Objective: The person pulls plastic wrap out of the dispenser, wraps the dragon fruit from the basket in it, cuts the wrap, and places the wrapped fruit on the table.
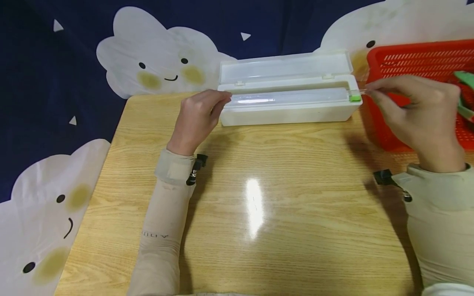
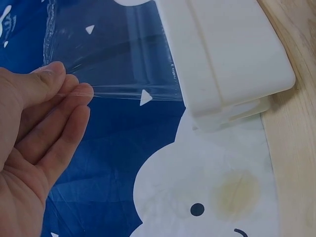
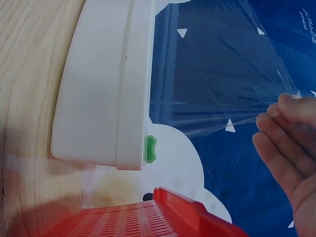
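Observation:
A white plastic wrap dispenser box (image 1: 289, 114) lies at the back of the table, its hinged lid (image 1: 285, 65) raised. Inside is a roll of clear wrap (image 1: 292, 97); a green slide cutter (image 1: 354, 98) sits at the right end. Clear plastic wrap (image 2: 118, 54) stretches from the box toward both hands. My left hand (image 1: 196, 121) pinches one corner of it between thumb and fingers, by the box's left end. Beyond the right end, my right hand (image 1: 426, 113) pinches the other corner. The right wrist view shows the film (image 3: 212, 84) pulled taut and creased toward the fingertips.
A red perforated basket (image 1: 383, 123) stands at the right, close to the box's end and beneath my right hand; green and red items (image 1: 465, 96) lie in it. The wooden table (image 1: 296, 176) ends at a dark blue cloth (image 1: 85, 24) with white clouds.

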Demonstrator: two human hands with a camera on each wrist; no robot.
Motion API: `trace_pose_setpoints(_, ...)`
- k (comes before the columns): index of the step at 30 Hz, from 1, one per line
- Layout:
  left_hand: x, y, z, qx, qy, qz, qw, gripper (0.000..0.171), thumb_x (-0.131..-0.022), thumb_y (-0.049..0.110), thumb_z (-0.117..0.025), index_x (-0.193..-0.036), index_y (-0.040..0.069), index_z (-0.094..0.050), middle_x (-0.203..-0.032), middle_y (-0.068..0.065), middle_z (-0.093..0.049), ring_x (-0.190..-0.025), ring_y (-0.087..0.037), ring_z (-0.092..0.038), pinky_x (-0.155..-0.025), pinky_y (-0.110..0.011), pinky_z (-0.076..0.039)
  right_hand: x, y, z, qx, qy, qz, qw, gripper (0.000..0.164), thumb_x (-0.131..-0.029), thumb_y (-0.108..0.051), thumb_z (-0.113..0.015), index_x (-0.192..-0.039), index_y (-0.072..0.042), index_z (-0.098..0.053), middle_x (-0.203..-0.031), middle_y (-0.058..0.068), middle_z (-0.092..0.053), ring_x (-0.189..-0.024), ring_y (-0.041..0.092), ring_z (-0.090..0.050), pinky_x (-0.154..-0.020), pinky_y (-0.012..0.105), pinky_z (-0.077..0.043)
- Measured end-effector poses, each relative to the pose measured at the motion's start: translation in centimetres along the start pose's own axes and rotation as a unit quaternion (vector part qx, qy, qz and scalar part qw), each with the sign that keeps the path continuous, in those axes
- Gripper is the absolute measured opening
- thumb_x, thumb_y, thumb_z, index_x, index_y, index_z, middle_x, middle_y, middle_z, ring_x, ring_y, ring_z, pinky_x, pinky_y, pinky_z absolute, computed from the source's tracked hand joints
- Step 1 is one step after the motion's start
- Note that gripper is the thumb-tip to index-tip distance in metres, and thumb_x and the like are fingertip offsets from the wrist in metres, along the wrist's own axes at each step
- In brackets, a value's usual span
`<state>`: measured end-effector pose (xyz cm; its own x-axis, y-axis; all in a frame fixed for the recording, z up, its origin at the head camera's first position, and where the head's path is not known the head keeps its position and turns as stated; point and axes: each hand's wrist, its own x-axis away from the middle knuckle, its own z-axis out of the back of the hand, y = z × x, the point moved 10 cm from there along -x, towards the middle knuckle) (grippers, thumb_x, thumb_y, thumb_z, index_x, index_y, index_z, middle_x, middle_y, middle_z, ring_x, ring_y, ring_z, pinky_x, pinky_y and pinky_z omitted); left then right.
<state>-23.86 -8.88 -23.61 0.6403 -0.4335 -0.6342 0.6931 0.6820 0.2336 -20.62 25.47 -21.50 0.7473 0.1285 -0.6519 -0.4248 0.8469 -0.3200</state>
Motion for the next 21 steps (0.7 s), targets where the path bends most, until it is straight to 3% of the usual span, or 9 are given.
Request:
trace_pose_setpoints(6,-0.11,0.08,0.16,-0.004,0.003,-0.002,1.0000,0.021,-0.102,0.012,-0.064,-0.109,-0.001,-0.079,-0.101,-0.016,-0.080,-0.088,-0.027,-0.078,-0.080,-0.038,-0.065,-0.12,-0.40,0.08,-0.001,-0.004,0.009,1.000,0.023,-0.100,-0.014,-0.068,-0.113,0.004,-0.076,-0.112,0.026,-0.076,-0.104,0.050,-0.072,-0.101,-0.005,-0.031)
trace_pose_setpoints(14,-0.14,0.22,0.32,-0.004,0.002,0.000,1.0000,0.019,-0.101,0.010,-0.065,-0.109,-0.001,-0.079,-0.101,-0.016,-0.080,-0.090,-0.027,-0.078,-0.081,-0.038,-0.065,-0.08,-0.81,-0.02,-0.003,-0.003,-0.017,1.000,0.019,-0.100,-0.005,-0.066,-0.112,0.007,-0.075,-0.110,0.030,-0.074,-0.100,0.054,-0.070,-0.100,-0.006,-0.028)
trace_pose_setpoints(21,-0.15,0.41,0.54,-0.005,0.007,-0.008,0.9999,0.019,-0.101,0.010,-0.065,-0.108,-0.001,-0.079,-0.100,-0.016,-0.080,-0.089,-0.027,-0.079,-0.081,-0.037,-0.065,0.04,-0.62,0.13,0.004,-0.003,0.011,1.000,0.025,-0.104,-0.016,-0.062,-0.118,0.002,-0.074,-0.115,0.024,-0.076,-0.102,0.050,-0.072,-0.099,-0.006,-0.030)
